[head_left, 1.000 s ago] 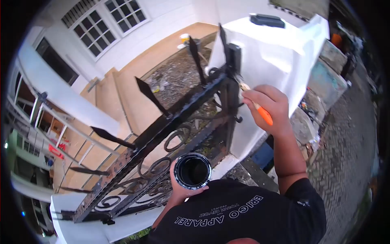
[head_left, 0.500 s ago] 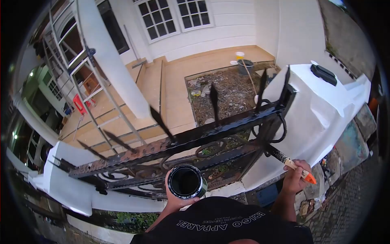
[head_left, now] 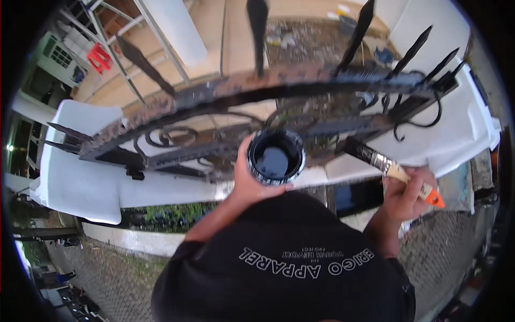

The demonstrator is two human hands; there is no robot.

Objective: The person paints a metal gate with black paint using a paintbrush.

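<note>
My left hand [head_left: 248, 181] is wrapped around an open paint can [head_left: 298, 169] with glossy black paint inside. It holds the can upright in front of my chest, close to the near side of a black iron gate [head_left: 214, 95]. In my right hand [head_left: 402, 196] is a paintbrush [head_left: 382, 161] with a wooden handle and an orange end. Its black-coated bristles point up and left, overlapping the lower bars of the gate in this view. Rusty, patchy spots show along the gate's curved top rail, and pointed spikes rise from it.
White pillars [head_left: 80, 161] stand at both ends of the gate. Beyond it are a metal ladder [head_left: 115, 40], a red plastic stool [head_left: 98, 57] and a bucket [head_left: 347, 26] by a dirt patch. Green plants [head_left: 174, 216] grow below on the left, above paving [head_left: 129, 273].
My view has tilted down and come nearer the gate. In it, the can and brush now sit higher and further right. Both hands keep their hold.
</note>
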